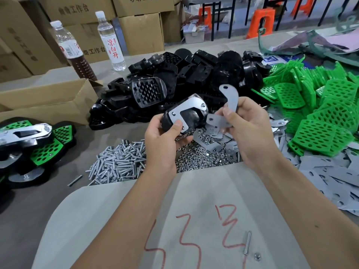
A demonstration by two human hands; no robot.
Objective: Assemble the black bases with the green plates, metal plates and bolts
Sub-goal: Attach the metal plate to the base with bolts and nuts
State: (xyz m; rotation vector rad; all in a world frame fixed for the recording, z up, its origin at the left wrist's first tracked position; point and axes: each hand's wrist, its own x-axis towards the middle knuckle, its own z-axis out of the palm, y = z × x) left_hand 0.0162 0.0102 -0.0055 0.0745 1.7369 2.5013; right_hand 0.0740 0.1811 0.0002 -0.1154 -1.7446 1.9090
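Gripping black base (184, 117) left hand (165, 133), metal plate (231, 98) right hand (246, 129)

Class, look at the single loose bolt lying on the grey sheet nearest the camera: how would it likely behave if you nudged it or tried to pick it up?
The loose bolt looks like a thin round metal shaft lying flat, so a sideways nudge would probably roll it. It seems rigid, unlikely to bend. Being slim and smooth, it may be fiddly to pinch off the grey sheet.

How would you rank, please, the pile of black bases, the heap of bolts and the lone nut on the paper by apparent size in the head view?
1. Pile of black bases: largest by far, even lying farther away.
2. Heap of bolts: clearly smaller in spread.
3. Lone nut: tiniest, though nearest the camera.
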